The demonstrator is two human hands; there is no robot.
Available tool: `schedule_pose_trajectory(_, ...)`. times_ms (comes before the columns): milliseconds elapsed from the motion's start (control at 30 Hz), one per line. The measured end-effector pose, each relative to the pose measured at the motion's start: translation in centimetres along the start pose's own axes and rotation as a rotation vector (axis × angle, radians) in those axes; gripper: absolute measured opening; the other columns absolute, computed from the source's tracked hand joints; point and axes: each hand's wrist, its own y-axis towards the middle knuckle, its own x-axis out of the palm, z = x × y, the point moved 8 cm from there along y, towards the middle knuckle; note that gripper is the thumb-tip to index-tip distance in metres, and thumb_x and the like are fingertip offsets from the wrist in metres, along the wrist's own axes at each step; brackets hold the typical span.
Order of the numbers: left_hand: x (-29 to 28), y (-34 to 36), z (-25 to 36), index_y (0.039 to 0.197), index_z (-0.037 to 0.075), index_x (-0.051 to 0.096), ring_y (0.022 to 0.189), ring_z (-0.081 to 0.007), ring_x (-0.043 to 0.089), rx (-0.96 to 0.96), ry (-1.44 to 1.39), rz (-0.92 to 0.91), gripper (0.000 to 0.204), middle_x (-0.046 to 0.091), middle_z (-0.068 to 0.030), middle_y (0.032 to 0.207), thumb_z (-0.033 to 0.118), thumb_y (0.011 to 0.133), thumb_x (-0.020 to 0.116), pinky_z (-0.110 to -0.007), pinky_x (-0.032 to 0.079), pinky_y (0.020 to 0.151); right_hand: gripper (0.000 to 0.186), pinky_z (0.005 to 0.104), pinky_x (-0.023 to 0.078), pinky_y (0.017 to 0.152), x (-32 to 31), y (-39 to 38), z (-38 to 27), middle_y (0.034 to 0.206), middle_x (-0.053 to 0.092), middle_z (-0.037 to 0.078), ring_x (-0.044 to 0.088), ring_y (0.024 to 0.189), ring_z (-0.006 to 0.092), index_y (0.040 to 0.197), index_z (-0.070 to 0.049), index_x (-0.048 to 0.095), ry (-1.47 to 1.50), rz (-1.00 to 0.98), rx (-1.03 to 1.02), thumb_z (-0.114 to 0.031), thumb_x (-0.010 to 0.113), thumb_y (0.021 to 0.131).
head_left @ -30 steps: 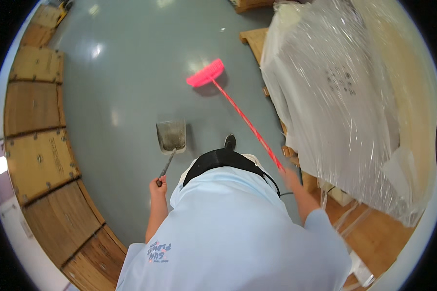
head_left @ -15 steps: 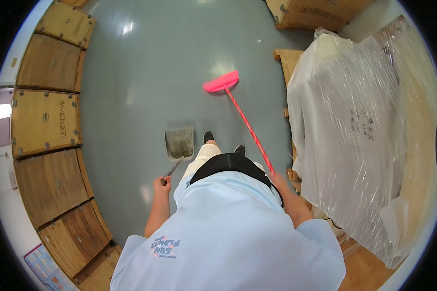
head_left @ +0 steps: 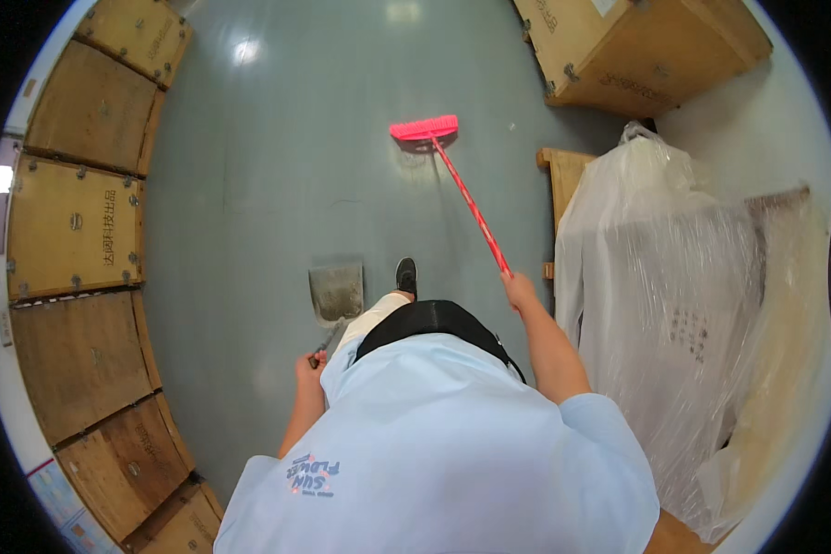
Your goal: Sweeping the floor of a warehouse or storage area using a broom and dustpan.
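Note:
In my right hand (head_left: 519, 289), fingers wrapped round its end, is the red striped handle of a pink broom (head_left: 471, 205). The broom reaches forward and a little to the left, and its bristled pink head lies ahead of me, over the floor. My left hand (head_left: 311, 365) is closed on the dark grip of a grey dustpan (head_left: 336, 294). Beside my left leg, the pan is low down with its wide edge facing forward; whether it touches the floor I cannot tell. Dark smudges mark its inside. One black shoe (head_left: 406, 275) shows beneath me.
Wooden crates (head_left: 76, 222) with metal clasps line the left side. To the right stands a large plastic-wrapped bulk (head_left: 656, 305) beside a wooden pallet (head_left: 568, 175). Another wooden crate (head_left: 646, 55) is at the far right. Grey shiny floor (head_left: 277, 166) runs between them.
My right arm has stretched forward, carrying the broom farther ahead. The wrapped bulk and far right crate sit lower in view. Only one shoe shows now; the dustpan stays at my left side.

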Motion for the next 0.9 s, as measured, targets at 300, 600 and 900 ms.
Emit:
schedule_pose_trajectory(300,10.0,4.1,8.7,0.064,-0.004,0.036,0.044,-0.0160,0.043,-0.265,-0.334,0.263,0.009,0.039,-0.0101,0.051,0.002,0.071,0.038,-0.029,0.048,0.047,0.042,0.0385,0.040,0.059,1.9,-13.2,6.6,0.076,0.053,0.020,0.051,0.068,0.0340,0.083,-0.001,0.049,-0.085,-0.085,0.181,-0.040,0.035,0.076)
schedule_pose_trajectory(600,21.9,8.0,13.2,0.066,-0.003,0.036,0.044,-0.0145,0.042,-0.235,-0.187,0.227,0.008,0.038,-0.0089,0.054,0.003,0.071,0.038,-0.027,0.048,0.046,0.048,0.0380,0.039,0.066,1.6,-5.6,3.8,0.081,0.051,0.024,0.050,0.076,0.0347,0.087,0.001,0.050,0.075,-0.098,0.062,-0.041,0.031,0.076)
schedule_pose_trajectory(900,34.7,11.3,16.5,0.066,-0.004,0.036,0.043,-0.0146,0.041,-0.255,-0.075,0.229,0.008,0.038,-0.0089,0.053,0.002,0.072,0.037,-0.027,0.048,0.046,0.039,0.0415,0.038,0.060,-13.3,10.6,-6.4,0.066,0.052,0.022,0.050,0.068,0.0371,0.072,0.002,0.054,-0.180,-0.004,0.036,-0.036,0.042,0.074)
